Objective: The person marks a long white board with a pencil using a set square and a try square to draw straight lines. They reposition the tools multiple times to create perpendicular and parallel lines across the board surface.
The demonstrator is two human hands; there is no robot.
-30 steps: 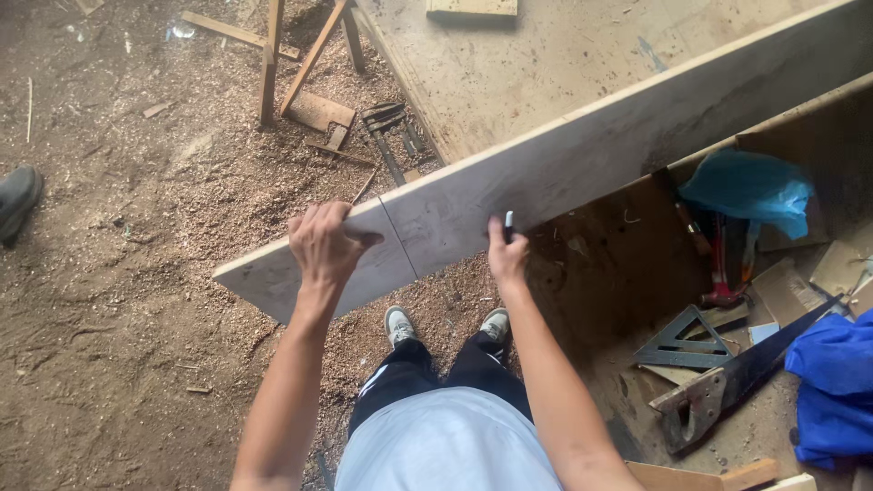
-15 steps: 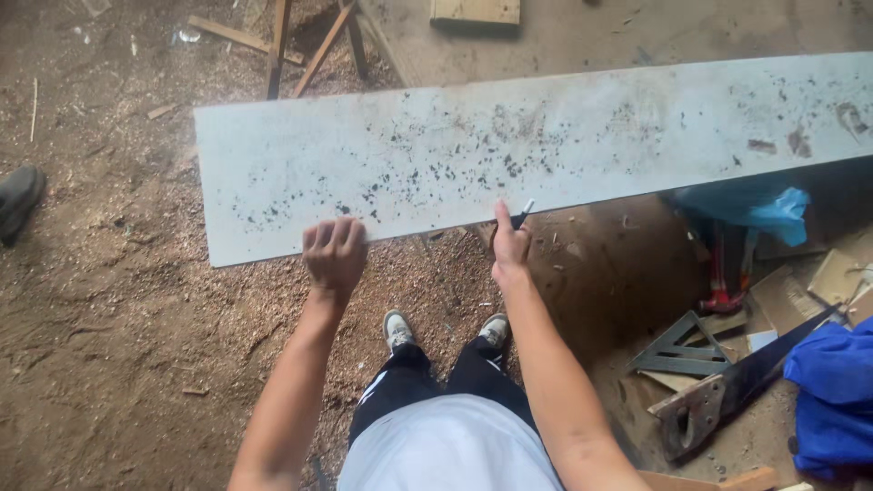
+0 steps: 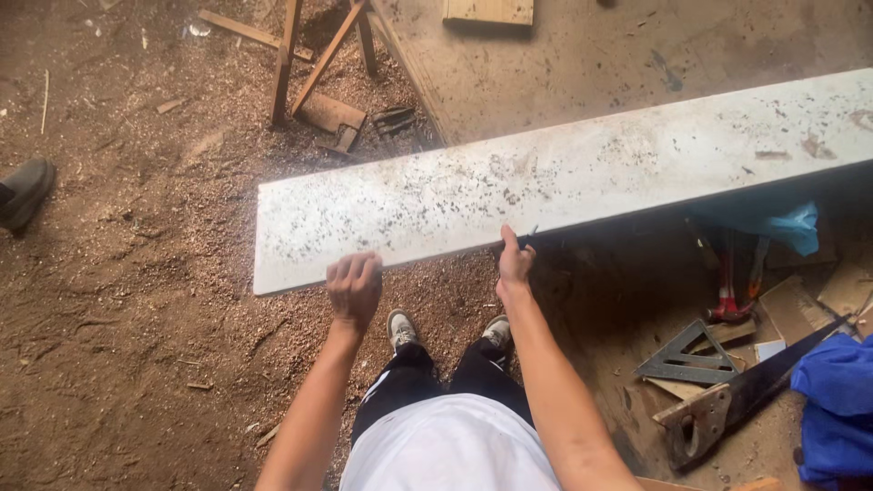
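A long pale board [image 3: 582, 182], speckled with dark flecks, lies flat-faced to the camera and runs from lower left up to the right edge of the view, held above the sawdust-covered floor [image 3: 118, 300]. The left hand [image 3: 355, 286] has its grip closed over the board's near edge, fingers curled over it close to the left end. The right hand [image 3: 514, 264] grips the same edge further right, thumb up against the board, with a small dark pencil-like object [image 3: 529, 236] pinched in it; what it is exactly cannot be told. Below the board stand the person's two grey shoes [image 3: 446, 329], dark trousers and a white shirt. Past the board's far edge lies a broad wooden panel [image 3: 591, 55] with a small wood block [image 3: 488, 11] on it, and beside it the legs of a wooden trestle [image 3: 314, 55]. To the right, low down, lie a handsaw [image 3: 727, 405], a metal triangular square [image 3: 687, 359], blue cloth [image 3: 837, 405] and a light blue bag [image 3: 773, 223]. Another person's dark shoe [image 3: 23, 191] shows at the left edge.
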